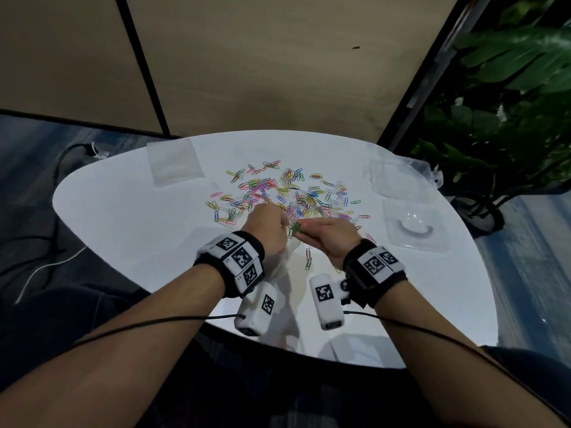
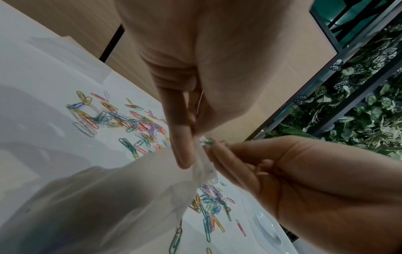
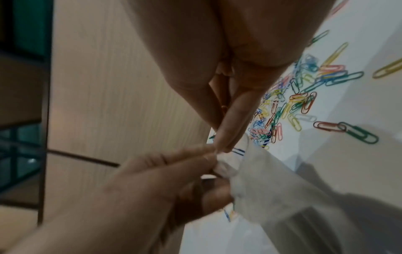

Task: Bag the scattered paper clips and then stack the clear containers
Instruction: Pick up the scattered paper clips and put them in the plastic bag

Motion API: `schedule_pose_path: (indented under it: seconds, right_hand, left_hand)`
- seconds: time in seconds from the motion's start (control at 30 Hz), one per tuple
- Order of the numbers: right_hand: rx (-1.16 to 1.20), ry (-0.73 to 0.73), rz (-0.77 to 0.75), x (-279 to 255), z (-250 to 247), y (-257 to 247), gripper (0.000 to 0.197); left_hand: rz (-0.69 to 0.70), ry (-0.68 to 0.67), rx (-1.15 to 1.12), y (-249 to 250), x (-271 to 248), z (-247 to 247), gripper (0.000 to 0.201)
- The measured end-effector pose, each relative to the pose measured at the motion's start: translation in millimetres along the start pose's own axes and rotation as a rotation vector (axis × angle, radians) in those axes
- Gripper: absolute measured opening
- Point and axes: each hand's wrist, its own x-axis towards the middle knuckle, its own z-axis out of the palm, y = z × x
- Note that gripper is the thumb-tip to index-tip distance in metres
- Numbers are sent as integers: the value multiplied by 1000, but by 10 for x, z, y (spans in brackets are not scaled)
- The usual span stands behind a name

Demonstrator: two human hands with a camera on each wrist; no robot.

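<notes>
Coloured paper clips lie scattered across the middle of the white table. My left hand pinches the mouth of a clear plastic bag, which hangs down toward the table's near edge. My right hand pinches a few green paper clips right at the bag's mouth. The left wrist view shows the bag under my left hand, with the right hand against it. In the right wrist view my right hand meets the left hand at the bag.
Two clear containers sit on the right side of the table, one nearer and one farther back. A second flat clear bag lies at the far left. Loose clips rest between my wrists. A potted plant stands beyond the right edge.
</notes>
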Motion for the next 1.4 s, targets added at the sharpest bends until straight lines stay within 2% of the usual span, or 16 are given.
schedule_pose_path:
  seconds: [0.07,0.17,0.23,0.3,0.37,0.43,0.5,0.53,0.63,0.7,0.8,0.97,1.1,1.2,1.3,1.4]
  right_hand:
    - [-134,63,-39,10,68,56,14]
    - [-599,166,-226,23,138,65,10]
    - [-948,112,-324,-5,160,40,18]
    - [-1189,-50,-320,-41,172,-5,25]
    - [-1256,-178,-321,-51,155,-65,28]
    - [-1046,-145,-309,-33,73,-150,23]
    - [-837,1,-235,49,-166,-180,19]
    - [-845,70,-172,87,-321,-164,26]
    - [-973,161,218,84,-727,74,91]
    - [-1132,142,334,-12,-774,345,109]
    - [-1287,228,161,23,-673,711,102]
    - [-1011,390,5,407,-415,775,83]
    - [-1000,454,-64,674,-239,575,75]
    - [-1186,382,-172,796,-177,506,75]
    - [-1435,297,-254,893,-207,486,51]
    - [-1581,292,-331,918,-249,464,35]
  left_hand:
    - [6,-13,-25,14,-4,13,18]
    - [11,-22,-21,11,5,24,19]
    - [28,-21,-8,-3,9,15,18]
    - [46,-14,-2,-6,1,-11,19]
    - [59,-6,10,-13,-8,-36,21]
    - [67,1,30,-27,-19,-63,23]
    - [59,14,38,-47,-20,-104,26]
    - [52,16,38,-54,-19,-133,26]
    - [32,16,36,-91,-17,-218,26]
    - [32,15,38,-134,-21,-254,25]
    - [34,21,38,-195,-27,-283,25]
    - [37,21,28,-249,-53,-321,28]
    - [29,25,17,-334,-49,-369,27]
    - [26,16,45,-374,-52,-402,28]
    - [27,3,65,-378,-42,-419,29]
    - [25,-8,61,-359,-25,-406,29]
